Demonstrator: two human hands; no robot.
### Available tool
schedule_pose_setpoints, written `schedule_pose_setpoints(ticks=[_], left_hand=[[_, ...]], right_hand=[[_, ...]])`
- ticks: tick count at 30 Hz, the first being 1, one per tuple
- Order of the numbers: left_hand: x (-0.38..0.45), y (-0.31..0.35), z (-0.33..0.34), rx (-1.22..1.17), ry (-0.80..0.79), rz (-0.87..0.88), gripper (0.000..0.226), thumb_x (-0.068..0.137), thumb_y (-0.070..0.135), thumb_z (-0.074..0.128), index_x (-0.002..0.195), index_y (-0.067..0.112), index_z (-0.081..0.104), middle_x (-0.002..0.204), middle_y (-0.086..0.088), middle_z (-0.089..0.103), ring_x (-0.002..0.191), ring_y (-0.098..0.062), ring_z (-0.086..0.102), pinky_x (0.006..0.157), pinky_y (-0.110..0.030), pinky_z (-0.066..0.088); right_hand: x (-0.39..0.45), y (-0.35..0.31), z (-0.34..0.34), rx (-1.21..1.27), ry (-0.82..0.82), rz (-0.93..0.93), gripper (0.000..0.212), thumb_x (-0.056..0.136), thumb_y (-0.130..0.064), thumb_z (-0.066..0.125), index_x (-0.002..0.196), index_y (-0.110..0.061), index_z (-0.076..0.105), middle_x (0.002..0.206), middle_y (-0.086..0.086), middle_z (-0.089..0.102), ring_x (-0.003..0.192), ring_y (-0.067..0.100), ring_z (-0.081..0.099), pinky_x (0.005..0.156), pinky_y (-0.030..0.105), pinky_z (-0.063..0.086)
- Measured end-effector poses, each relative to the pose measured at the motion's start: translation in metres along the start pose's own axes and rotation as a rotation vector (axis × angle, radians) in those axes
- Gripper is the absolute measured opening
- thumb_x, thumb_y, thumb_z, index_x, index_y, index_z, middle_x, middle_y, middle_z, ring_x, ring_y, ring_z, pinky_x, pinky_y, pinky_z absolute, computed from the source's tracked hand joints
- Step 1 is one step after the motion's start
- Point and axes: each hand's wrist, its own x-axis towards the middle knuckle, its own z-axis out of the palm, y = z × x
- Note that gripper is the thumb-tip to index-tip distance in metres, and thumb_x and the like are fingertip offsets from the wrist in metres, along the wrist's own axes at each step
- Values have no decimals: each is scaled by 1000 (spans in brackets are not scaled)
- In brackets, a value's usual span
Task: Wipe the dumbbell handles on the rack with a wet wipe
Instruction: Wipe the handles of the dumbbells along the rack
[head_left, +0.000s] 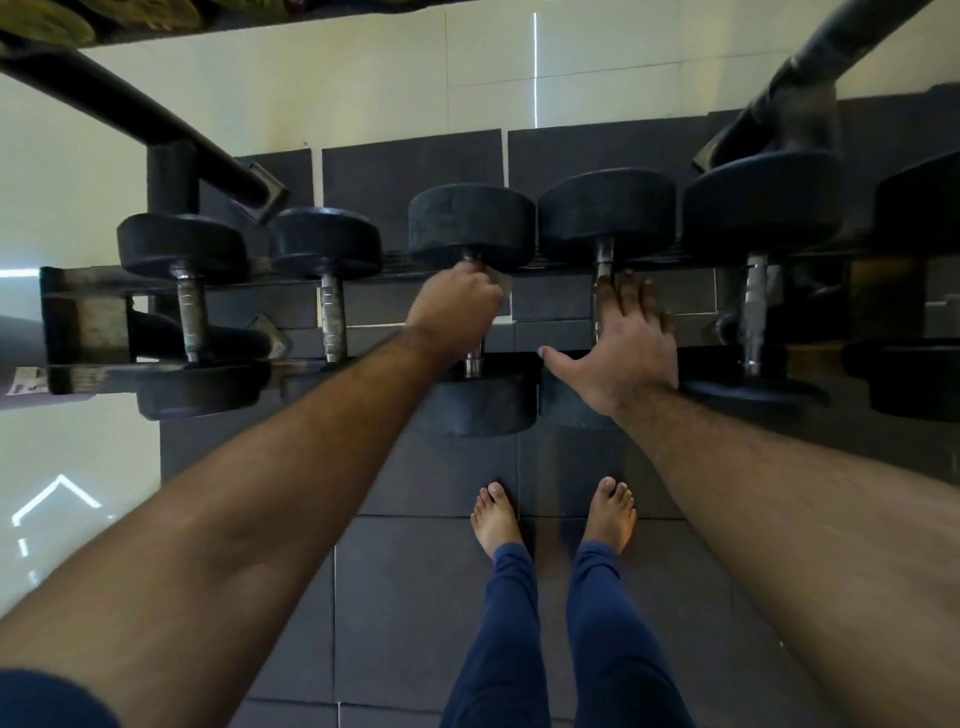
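- The wet wipe (500, 280) is a small pale scrap, showing only as a corner beside the knuckles of the left hand (453, 306), at the far end of the handle of the middle dumbbell (471, 228).
- That left hand has its fingers curled round the handle with the wipe pinched against the metal; a short bright stub of handle (471, 361) shows below the wrist.
- The middle dumbbell has thick, round, matte black ends and lies across the rack (83, 322), a worn dark metal frame with two rails.
- Just right of the middle dumbbell, the right hand (621, 353) lies flat, fingers straight and spread, over the handle of the neighbouring dumbbell (607, 215).
- Left of the middle dumbbell, two smaller dumbbells (326, 244) show dull, tarnished handles.
- Below the rack, bare feet (496, 517) stand on dark floor mats (405, 597).
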Motion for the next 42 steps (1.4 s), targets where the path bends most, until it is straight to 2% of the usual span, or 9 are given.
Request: schedule_pose_setpoints(ticks=[8, 12, 15, 20, 25, 28, 33, 36, 42], left_hand=[[-1, 30, -11, -27, -380, 0, 23, 92, 13, 66, 114, 14, 76, 113, -12, 73, 103, -35, 70, 71, -38, 49], [-4, 6, -17, -355, -66, -280, 20, 98, 29, 68, 114, 30, 80, 111, -7, 76, 105, -31, 70, 86, -39, 55], [3, 17, -10, -147, 72, -211, 28, 96, 13, 60, 115, 26, 76, 104, -8, 75, 102, -33, 69, 81, -42, 55], [6, 27, 10, 168, -268, 153, 20, 95, 18, 59, 107, 19, 75, 103, -4, 73, 103, -29, 68, 98, -37, 46], [-4, 3, -4, -186, -471, 143, 26, 89, 17, 65, 107, 30, 79, 102, 0, 75, 93, -26, 69, 82, -32, 56], [-20, -35, -8, -337, -438, -142, 22, 82, 19, 72, 98, 29, 84, 97, 1, 79, 93, -24, 74, 87, -35, 60], [-28, -25, 12, -756, -57, -850, 14, 85, 27, 77, 90, 15, 81, 85, -2, 77, 81, -23, 73, 76, -34, 60], [-21, 6, 23, -818, -210, -899, 11, 86, 17, 72, 89, 7, 72, 86, -9, 72, 81, -30, 70, 69, -32, 55], [-25, -4, 34, -1151, -133, -948, 8, 77, -4, 66, 74, 1, 71, 69, -13, 69, 67, -28, 63, 63, -33, 49]], right_hand=[[0, 4, 2, -6, 16, -1, 126, 72, -94, 50, 171, -26, 10, 179, 7, 11, 165, 32, 11, 131, 57, 20], [0, 3, 2, -5, 14, -11, 126, 73, -94, 48, 172, -25, 10, 180, 7, 11, 164, 34, 11, 130, 59, 20], [1, 2, 2, 3, 26, -6, 127, 71, -94, 48, 172, -25, 11, 179, 7, 13, 164, 35, 12, 129, 59, 21], [2, 3, 1, 4, 34, -3, 126, 69, -94, 47, 170, -25, 17, 179, 7, 14, 164, 34, 12, 129, 59, 21], [1, 5, 2, 3, 26, 4, 125, 71, -94, 47, 171, -26, 13, 180, 5, 11, 165, 34, 8, 130, 59, 19], [1, 5, 0, 17, 23, -1, 124, 72, -93, 48, 171, -26, 14, 180, 5, 11, 165, 33, 7, 130, 59, 19], [0, 4, -1, 6, 15, -8, 123, 74, -93, 49, 171, -24, 16, 180, 6, 11, 165, 34, 7, 131, 59, 18], [1, 4, -1, 9, 24, -11, 123, 73, -93, 49, 170, -24, 18, 179, 6, 13, 165, 34, 9, 130, 60, 20], [1, 3, 1, 4, 35, -10, 123, 73, -92, 51, 170, -24, 19, 179, 6, 14, 165, 34, 10, 130, 60, 20]])
